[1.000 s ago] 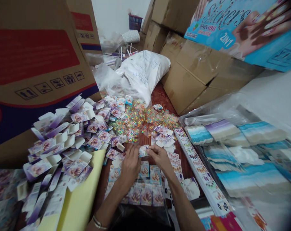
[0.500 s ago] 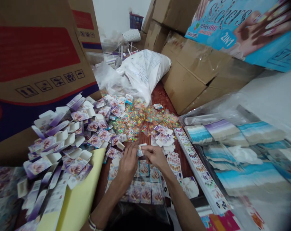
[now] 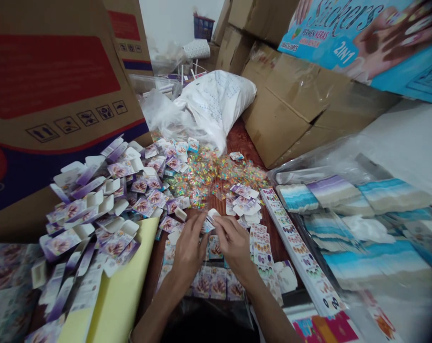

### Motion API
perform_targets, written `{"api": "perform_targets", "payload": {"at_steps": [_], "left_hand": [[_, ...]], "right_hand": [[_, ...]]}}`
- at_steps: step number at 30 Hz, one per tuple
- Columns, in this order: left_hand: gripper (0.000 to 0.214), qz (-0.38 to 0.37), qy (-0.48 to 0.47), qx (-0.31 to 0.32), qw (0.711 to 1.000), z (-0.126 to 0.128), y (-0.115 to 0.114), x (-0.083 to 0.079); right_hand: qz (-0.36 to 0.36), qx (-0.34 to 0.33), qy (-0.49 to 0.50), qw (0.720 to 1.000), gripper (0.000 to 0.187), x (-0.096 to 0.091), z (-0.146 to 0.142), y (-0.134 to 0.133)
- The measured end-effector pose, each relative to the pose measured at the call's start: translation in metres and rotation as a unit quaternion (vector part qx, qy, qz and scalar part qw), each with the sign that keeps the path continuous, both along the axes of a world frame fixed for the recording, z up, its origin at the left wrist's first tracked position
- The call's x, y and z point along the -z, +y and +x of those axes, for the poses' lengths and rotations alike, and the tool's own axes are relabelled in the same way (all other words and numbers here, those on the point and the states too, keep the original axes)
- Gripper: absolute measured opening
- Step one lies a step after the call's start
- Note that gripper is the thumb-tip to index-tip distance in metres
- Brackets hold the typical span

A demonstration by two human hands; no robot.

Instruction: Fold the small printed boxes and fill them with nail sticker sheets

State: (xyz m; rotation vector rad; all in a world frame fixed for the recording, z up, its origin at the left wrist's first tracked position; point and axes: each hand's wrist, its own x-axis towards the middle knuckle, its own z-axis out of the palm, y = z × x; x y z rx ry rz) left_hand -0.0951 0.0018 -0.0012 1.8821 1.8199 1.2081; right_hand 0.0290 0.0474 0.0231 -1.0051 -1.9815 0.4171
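Between my two hands is a small cardboard box (image 3: 209,220) with a white flap standing up. My left hand (image 3: 190,240) grips it from the left, fingers closed along its side. My right hand (image 3: 233,240) pinches the flap end from the right. Below them, small printed boxes (image 3: 218,282) lie side by side in rows, partly covered by my hands and wrists. Just ahead is a heap of clear sachets of colourful candy (image 3: 216,171). A pile of purple and white open boxes (image 3: 112,200) spreads to the left.
Sticker sheets (image 3: 264,247) and a long stack of sticker strips (image 3: 298,243) lie on the right. Beyond them is a plastic bag of blue and beige flat cards (image 3: 373,257). A white sack (image 3: 219,100) and large cartons (image 3: 283,105) stand behind; yellow paper (image 3: 126,281) lies left.
The box between my hands has tilted, and its white flap now stands up. My right hand has turned and drawn slightly closer to my body. The view has shifted a little.
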Motion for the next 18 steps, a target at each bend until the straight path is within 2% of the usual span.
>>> {"api": "perform_targets", "payload": {"at_steps": [2,5,9,13,16,18], "left_hand": [[0.046,-0.019,-0.057,-0.002,0.998,0.000,-0.002,-0.001],[0.045,-0.061,-0.129,-0.019,0.990,0.003,-0.004,-0.001],[0.041,-0.098,-0.174,-0.031,0.979,0.011,-0.004,-0.004],[0.046,-0.120,-0.210,-0.039,0.970,0.013,-0.005,-0.006],[0.053,-0.119,-0.193,-0.044,0.973,0.010,-0.006,-0.006],[0.054,-0.095,-0.128,-0.042,0.986,0.007,-0.007,-0.005]], "right_hand": [[0.027,0.015,0.052,0.998,0.027,0.005,0.005,-0.007],[0.028,0.039,0.063,0.997,0.030,0.011,0.007,-0.015],[0.013,0.034,0.059,0.998,0.031,0.016,0.001,-0.019],[0.013,-0.002,0.095,0.995,0.032,0.016,-0.005,-0.017],[-0.007,-0.007,0.126,0.992,0.032,0.013,-0.006,-0.015],[-0.059,-0.012,0.148,0.987,0.025,0.009,-0.006,-0.013]]}}
